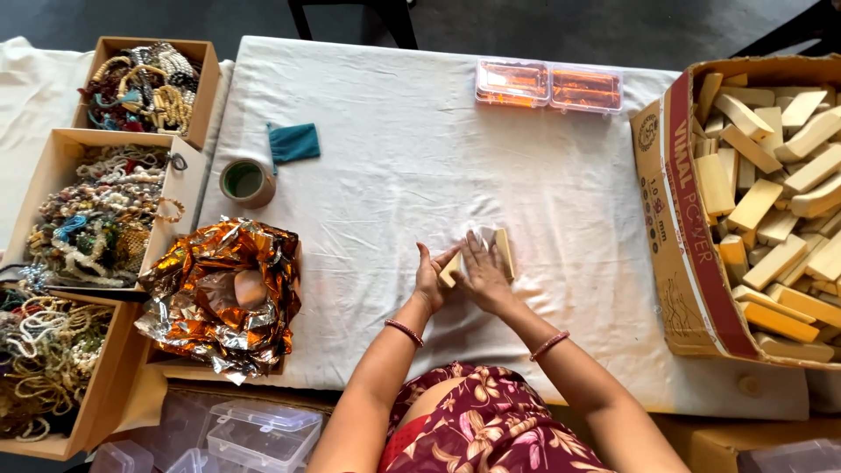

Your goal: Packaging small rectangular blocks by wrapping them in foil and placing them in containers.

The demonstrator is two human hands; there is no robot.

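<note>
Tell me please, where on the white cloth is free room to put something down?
The white cloth is bare between the tape roll and the clear orange cases, and between the hands and the box of wooden blocks. Crowded: the left edge, with the foil and bead boxes.
</note>
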